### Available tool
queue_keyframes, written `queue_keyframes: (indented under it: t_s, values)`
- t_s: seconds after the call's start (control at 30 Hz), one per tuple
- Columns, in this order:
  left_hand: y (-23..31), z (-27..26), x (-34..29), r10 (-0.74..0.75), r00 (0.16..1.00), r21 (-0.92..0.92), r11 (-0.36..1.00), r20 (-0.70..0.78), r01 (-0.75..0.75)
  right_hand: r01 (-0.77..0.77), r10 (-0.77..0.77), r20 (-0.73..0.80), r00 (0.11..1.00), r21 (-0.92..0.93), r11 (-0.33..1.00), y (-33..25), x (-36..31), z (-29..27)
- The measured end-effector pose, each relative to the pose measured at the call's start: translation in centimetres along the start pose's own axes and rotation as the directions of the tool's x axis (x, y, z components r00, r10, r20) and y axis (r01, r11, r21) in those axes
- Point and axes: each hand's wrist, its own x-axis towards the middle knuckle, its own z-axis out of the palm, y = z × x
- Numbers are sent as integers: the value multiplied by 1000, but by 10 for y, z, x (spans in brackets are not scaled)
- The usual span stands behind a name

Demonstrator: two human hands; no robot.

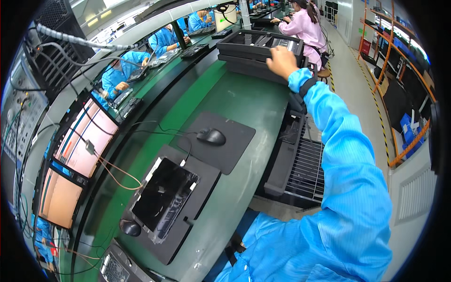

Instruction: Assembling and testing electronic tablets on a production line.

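My right hand reaches out over the near side of a stack of black trays at the far end of the bench. Its thumb stands apart from the bent fingers, and nothing shows in its grasp; the fingertips are partly hidden. Dark flat panels lie in the top tray. A black band circles my right wrist. My left hand is not in view. Nearer me, a tablet-like screen panel with film at its edge rests on a black pad, with a thin cable running to it.
A mouse sits on a mouse pad on the green bench. Another mouse is beside the panel. Two monitors stand left. A wire rack is beside the bench. Several people work across the bench; a person in pink sits beyond.
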Motion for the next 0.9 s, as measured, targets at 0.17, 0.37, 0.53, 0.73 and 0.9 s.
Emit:
queue_keyframes:
  t_s: [0.17,0.37,0.53,0.73,0.9]
  values:
    - [72,89,26,319,945,-192,925,-68,-326,-412,439,-223,870,162,897,64,7,52]
    - [114,145,17,430,886,-41,896,-174,-443,-891,888,298,351,398,219,153,-48,140]
    - [114,161,26,574,763,122,815,-298,-566,-772,597,738,313,564,-292,125,-73,137]
    - [111,165,24,548,762,140,833,-345,-535,-844,398,819,413,508,-171,170,-90,139]
    - [111,166,27,593,728,143,799,-344,-583,-869,338,858,387,461,-177,197,-102,105]
